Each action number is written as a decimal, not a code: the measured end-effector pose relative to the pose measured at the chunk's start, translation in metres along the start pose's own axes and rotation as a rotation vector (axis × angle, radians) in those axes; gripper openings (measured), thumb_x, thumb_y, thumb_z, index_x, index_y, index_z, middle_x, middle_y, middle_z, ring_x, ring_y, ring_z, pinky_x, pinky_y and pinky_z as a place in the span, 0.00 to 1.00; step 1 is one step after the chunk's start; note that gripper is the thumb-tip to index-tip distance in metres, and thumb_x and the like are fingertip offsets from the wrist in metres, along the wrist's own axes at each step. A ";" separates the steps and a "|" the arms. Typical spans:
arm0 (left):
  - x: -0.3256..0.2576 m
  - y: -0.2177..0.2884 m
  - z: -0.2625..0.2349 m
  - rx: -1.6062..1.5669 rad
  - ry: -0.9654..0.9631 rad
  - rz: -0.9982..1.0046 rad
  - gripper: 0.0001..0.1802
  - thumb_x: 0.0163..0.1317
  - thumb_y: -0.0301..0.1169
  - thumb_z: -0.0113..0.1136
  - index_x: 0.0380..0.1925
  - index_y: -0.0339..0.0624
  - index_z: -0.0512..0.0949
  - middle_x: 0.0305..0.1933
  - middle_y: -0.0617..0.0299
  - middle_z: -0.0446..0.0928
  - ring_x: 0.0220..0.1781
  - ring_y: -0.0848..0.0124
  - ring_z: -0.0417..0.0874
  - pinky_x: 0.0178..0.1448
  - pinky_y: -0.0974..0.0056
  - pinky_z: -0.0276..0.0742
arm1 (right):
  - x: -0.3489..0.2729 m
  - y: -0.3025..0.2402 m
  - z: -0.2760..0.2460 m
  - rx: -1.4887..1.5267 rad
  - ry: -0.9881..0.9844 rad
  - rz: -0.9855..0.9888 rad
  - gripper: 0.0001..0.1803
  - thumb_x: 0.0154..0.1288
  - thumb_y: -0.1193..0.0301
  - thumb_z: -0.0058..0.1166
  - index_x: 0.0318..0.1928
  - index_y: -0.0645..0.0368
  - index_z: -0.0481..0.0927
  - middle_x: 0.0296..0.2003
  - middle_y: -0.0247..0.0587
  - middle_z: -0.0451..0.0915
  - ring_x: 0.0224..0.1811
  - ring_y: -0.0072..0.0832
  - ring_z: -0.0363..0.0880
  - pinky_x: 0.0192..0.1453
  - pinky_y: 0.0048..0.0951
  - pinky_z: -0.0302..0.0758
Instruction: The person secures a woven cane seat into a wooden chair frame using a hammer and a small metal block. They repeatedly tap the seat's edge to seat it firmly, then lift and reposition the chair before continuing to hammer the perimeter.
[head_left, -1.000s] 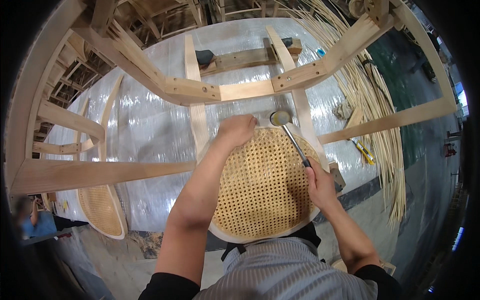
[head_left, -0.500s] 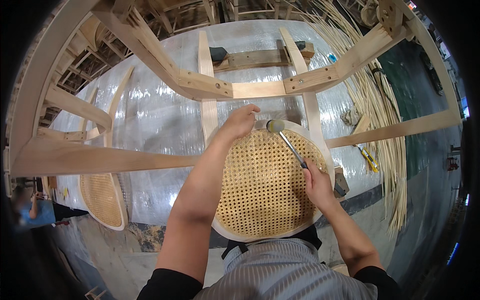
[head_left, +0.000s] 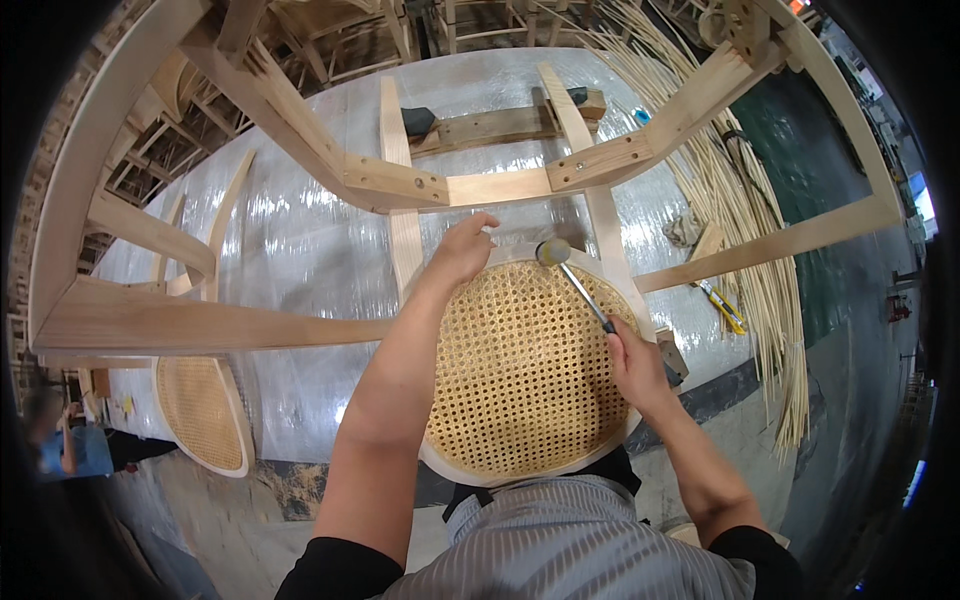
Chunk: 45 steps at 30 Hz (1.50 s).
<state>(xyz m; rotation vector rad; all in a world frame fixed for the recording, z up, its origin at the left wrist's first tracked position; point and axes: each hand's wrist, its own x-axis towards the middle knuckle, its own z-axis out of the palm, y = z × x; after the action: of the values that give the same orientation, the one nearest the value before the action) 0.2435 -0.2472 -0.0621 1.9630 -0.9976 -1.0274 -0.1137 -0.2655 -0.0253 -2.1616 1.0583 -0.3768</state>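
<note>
A round woven cane seat (head_left: 530,370) in a pale wooden rim lies in front of me, with an upturned wooden chair frame (head_left: 500,188) rising at its far side. My right hand (head_left: 637,368) is closed round the dark grip of a mallet (head_left: 553,252). Its metal shaft slants up to the left, and its yellowish and dark head is over the far rim. At the rim's far left is my left hand (head_left: 463,248), its fingers curled and the index finger bent outward. Whatever those fingers hold, if anything, is hidden.
Long cane strips (head_left: 760,280) lie along the table's right side, with a yellow utility knife (head_left: 722,306) beside them. Another cane seat (head_left: 203,412) stands to the left. A wooden block (head_left: 490,128) lies across the far table. Another person (head_left: 75,445) is at far left.
My left hand has shifted slightly left along the far rim. The mallet head stays over about the same part of the rim. The whole view has moved a little.
</note>
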 end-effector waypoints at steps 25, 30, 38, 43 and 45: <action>-0.004 0.002 0.011 0.216 0.215 0.151 0.19 0.72 0.32 0.47 0.52 0.40 0.86 0.53 0.42 0.87 0.59 0.48 0.87 0.66 0.51 0.79 | -0.045 0.033 -0.061 -0.184 0.081 -0.011 0.18 0.77 0.71 0.57 0.64 0.56 0.79 0.43 0.55 0.87 0.41 0.58 0.87 0.45 0.51 0.83; -0.015 0.021 0.025 0.189 0.256 0.032 0.18 0.73 0.31 0.51 0.54 0.40 0.86 0.55 0.44 0.87 0.60 0.52 0.87 0.66 0.53 0.80 | -0.069 0.057 -0.045 -0.062 0.238 -0.010 0.11 0.77 0.68 0.60 0.55 0.57 0.81 0.37 0.55 0.86 0.37 0.55 0.87 0.40 0.50 0.80; -0.191 0.012 0.029 0.029 0.885 0.603 0.17 0.77 0.20 0.54 0.63 0.31 0.78 0.56 0.49 0.84 0.59 0.58 0.85 0.66 0.55 0.80 | -0.117 0.121 -0.094 0.419 0.464 0.073 0.07 0.81 0.69 0.58 0.45 0.60 0.80 0.26 0.29 0.76 0.27 0.20 0.74 0.34 0.28 0.75; -0.260 0.074 -0.079 -0.182 1.501 0.536 0.26 0.75 0.27 0.65 0.69 0.29 0.73 0.56 0.51 0.81 0.59 0.63 0.81 0.69 0.57 0.77 | 0.005 0.040 -0.169 0.675 0.631 -0.202 0.26 0.84 0.62 0.56 0.74 0.61 0.74 0.49 0.36 0.82 0.50 0.25 0.81 0.53 0.30 0.79; -0.257 0.088 -0.112 -0.260 1.309 0.583 0.28 0.73 0.27 0.69 0.69 0.27 0.72 0.52 0.52 0.82 0.58 0.64 0.82 0.69 0.57 0.77 | 0.042 0.016 -0.180 0.825 0.671 -0.361 0.32 0.84 0.59 0.58 0.79 0.61 0.68 0.57 0.41 0.83 0.58 0.28 0.82 0.62 0.33 0.78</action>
<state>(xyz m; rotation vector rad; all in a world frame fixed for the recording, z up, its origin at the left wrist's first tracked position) 0.2135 -0.0425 0.1463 1.4750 -0.5232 0.4574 -0.1907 -0.3874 0.0911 -1.4582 0.6284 -1.4902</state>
